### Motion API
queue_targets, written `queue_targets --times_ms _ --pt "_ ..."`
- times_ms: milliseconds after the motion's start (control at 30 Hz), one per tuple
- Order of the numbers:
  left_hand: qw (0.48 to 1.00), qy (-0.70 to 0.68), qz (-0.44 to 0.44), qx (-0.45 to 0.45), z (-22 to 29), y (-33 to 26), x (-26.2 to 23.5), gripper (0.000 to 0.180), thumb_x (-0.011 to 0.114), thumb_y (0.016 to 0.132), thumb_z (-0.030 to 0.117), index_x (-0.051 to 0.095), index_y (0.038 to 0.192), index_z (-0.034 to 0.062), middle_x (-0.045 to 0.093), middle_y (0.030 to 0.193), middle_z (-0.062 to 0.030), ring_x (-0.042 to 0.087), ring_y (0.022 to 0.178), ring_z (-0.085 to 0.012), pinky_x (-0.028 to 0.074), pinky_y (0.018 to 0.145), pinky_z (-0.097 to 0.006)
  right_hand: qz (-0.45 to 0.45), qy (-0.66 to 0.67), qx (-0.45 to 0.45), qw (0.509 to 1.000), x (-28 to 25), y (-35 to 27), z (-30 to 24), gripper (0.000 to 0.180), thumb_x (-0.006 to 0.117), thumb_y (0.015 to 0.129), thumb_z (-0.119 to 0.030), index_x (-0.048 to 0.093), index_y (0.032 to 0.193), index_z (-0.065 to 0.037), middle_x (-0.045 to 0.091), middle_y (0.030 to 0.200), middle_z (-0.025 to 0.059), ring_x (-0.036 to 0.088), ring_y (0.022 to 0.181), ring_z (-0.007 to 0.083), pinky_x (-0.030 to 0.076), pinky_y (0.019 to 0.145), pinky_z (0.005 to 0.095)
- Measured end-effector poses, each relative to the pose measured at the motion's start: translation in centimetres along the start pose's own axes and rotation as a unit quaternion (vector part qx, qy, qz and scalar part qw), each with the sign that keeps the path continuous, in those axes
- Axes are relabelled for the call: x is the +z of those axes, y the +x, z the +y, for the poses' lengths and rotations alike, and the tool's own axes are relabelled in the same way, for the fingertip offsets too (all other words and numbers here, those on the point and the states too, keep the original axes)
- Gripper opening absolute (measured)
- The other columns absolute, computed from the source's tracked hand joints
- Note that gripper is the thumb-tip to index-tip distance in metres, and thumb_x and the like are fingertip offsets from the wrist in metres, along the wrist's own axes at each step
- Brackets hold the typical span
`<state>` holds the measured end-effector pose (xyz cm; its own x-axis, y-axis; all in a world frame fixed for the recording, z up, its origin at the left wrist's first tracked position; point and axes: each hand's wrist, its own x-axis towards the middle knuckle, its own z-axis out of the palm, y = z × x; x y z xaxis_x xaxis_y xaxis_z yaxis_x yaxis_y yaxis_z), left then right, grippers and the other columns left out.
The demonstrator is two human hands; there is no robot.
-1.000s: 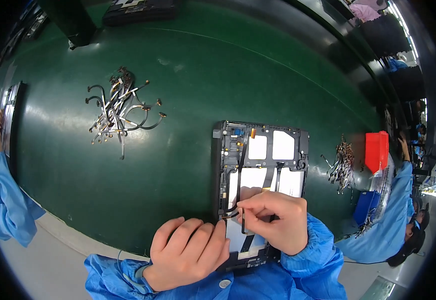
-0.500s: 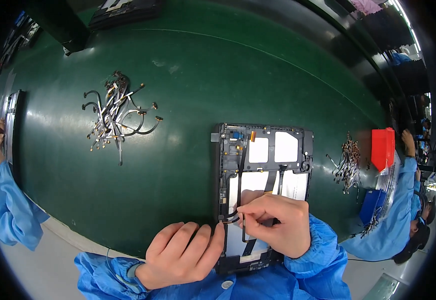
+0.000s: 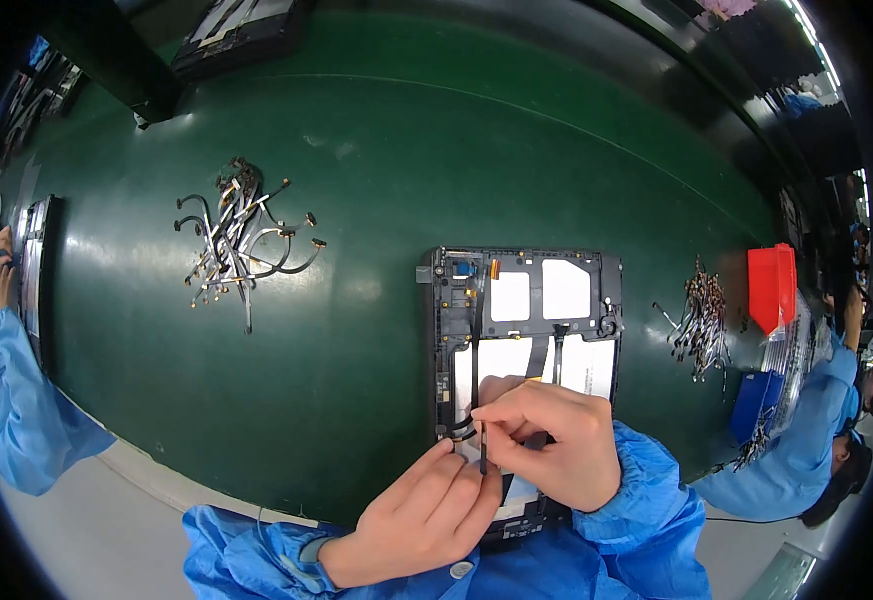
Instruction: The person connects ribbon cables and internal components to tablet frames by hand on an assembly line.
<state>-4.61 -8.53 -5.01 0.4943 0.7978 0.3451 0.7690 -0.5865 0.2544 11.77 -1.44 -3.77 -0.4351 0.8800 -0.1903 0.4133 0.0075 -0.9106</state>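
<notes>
An opened tablet-like device (image 3: pixel 609 300) with a black frame and pale panels lies in front of me, its lower part under my hands. A thin black flat cable (image 3: pixel 475 350) runs down its left side. Near the device's left edge, my right hand (image 3: pixel 556 430) pinches this cable between thumb and forefinger. My left hand (image 3: pixel 421 515) is closed just below, its fingertips against the cable's lower end and the frame edge. What exactly lies between the left fingertips is partly hidden. A small orange connector (image 3: pixel 495 269) shows near the device's top.
Loose flat cables (image 3: pixel 236 235) lie heaped on the green table (image 3: pixel 376 160) at left. Another cable pile (image 3: pixel 701 325) lies right, beside a red bin (image 3: pixel 771 285) and a blue bin (image 3: pixel 756 402). Co-workers in blue sleeves (image 3: pixel 21 400) sit on both sides.
My left hand has moved right and its fingers have come onto the cable's lower end, close to my right hand. The right hand keeps its pinch. The view has shifted slightly.
</notes>
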Motion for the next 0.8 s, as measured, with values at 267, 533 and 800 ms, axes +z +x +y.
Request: queue_targets --times_ms 267,533,800 --pt "0.997 0.051 -0.045 -0.024 0.9 0.2 0.7 0.017 0.058 0.079 0.014 0.064 0.094 0.0083 0.055 0.09 -0.0045 0.059 0.091 -0.019 0.051 0.091 -0.028 0.085 -0.13 -0.16 0.975 0.2 0.7 0.8 0.017 0.074 0.073 0.001 0.068 0.09 0.001 0.059 0.081 0.0089 0.062 0.074 0.0228 0.052 0.062 0.0307" --pt "0.994 0.095 -0.029 -0.051 1.1 0.6 0.8 0.007 0.058 0.084 0.015 0.06 0.083 0.0089 0.065 0.105 -0.0082 0.061 0.098 -0.0191 0.051 0.082 -0.022 0.075 -0.094 -0.119 0.986 0.0 0.5 0.9 0.019 0.074 0.072 0.002 0.068 0.09 0.002 0.06 0.082 0.0088 0.062 0.073 0.0219 0.052 0.061 0.0299" --pt "0.993 0.105 -0.025 -0.052 1.1 1.0 0.9 0.008 0.059 0.084 0.017 0.059 0.079 0.0109 0.069 0.103 -0.0063 0.063 0.093 -0.0161 0.05 0.078 -0.019 0.063 -0.048 -0.048 0.996 -0.9 1.8 0.6 0.015 0.073 0.077 0.0 0.07 0.092 0.0 0.064 0.086 0.009 0.063 0.066 0.0176 0.052 0.057 0.0266"
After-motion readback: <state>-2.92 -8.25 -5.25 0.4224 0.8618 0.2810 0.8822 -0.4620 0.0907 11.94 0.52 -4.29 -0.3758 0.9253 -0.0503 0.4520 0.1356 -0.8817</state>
